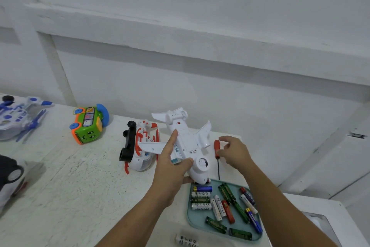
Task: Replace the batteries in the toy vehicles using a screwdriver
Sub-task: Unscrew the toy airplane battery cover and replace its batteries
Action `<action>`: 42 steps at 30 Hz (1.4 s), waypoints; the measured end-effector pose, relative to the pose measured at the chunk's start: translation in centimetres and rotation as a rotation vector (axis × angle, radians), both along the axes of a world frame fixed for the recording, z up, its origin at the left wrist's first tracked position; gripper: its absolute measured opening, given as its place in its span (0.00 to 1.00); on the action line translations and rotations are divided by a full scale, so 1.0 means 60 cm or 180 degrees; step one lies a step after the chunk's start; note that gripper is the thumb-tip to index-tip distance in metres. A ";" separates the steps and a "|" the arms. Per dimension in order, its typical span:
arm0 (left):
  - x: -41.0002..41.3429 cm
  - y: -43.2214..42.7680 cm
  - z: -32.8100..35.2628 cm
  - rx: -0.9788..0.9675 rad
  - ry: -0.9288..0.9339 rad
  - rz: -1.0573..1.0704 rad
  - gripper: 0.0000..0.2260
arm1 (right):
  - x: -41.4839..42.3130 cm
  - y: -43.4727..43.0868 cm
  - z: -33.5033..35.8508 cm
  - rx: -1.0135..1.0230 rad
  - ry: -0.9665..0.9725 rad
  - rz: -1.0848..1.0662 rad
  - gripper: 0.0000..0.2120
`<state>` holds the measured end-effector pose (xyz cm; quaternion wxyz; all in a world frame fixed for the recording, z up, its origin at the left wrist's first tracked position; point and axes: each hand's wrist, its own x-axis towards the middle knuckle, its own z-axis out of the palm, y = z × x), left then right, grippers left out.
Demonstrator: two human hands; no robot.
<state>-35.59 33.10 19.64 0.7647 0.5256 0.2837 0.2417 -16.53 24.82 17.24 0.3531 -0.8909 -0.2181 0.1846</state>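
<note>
Now left grip (171, 169) clasps white plane (187, 136), right grip (234, 152) pinches screwdriver (216, 145); battery (201, 206) reads "Heybright".

At the left edge of the frame, a blue-and-white toy (18, 118) and, lower, a toy car (10, 178) are cut off. The bottom edge clips a battery pack (186, 241). The nose of the toy airplane (188, 142) hides the upper left corner of the tray (193, 221). Whether the right hand (236, 152) grips the screwdriver (216, 147) is unclear.
</note>
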 end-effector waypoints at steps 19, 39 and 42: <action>0.007 -0.009 -0.003 -0.0076 -0.0055 0.0043 0.35 | -0.028 -0.019 0.112 0.2510 0.0094 -0.0822 0.31; 0.001 -0.038 0.010 -0.0066 0.0022 0.0108 0.36 | -0.142 -0.027 0.100 0.2727 -0.0342 -0.0048 0.29; 0.001 -0.039 0.011 -0.0065 -0.0002 0.0111 0.36 | -0.144 -0.027 0.102 0.2773 -0.0358 -0.0053 0.29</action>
